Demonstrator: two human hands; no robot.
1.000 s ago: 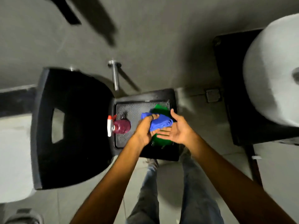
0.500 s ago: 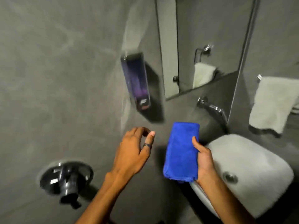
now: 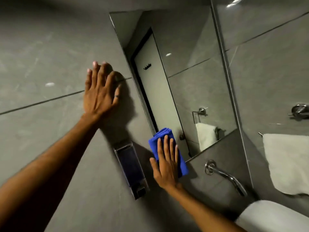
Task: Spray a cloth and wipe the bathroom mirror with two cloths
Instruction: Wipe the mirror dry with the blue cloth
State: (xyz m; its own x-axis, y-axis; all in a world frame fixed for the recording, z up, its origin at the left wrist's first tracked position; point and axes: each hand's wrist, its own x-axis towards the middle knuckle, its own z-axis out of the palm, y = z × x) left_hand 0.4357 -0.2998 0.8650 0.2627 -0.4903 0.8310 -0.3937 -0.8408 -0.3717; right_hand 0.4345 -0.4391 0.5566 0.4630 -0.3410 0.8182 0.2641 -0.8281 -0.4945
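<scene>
The bathroom mirror (image 3: 184,67) hangs on the grey tiled wall, slanting across the view. My right hand (image 3: 166,162) lies flat on a folded blue cloth (image 3: 181,162) and presses it against the mirror's lower left corner. My left hand (image 3: 100,91) rests flat on the wall tiles to the left of the mirror, fingers spread, holding nothing. The green cloth and the spray bottle are out of view.
A wall soap dispenser (image 3: 132,169) hangs just left of my right hand. A chrome tap (image 3: 225,176) juts from the wall over the white basin (image 3: 274,216). A white towel (image 3: 287,163) hangs on the right, below a chrome fitting (image 3: 299,111).
My view rose from the chair and tray to the wall. My right hand carried the blue cloth up and pressed it onto the mirror's corner; my left hand moved up flat against the wall.
</scene>
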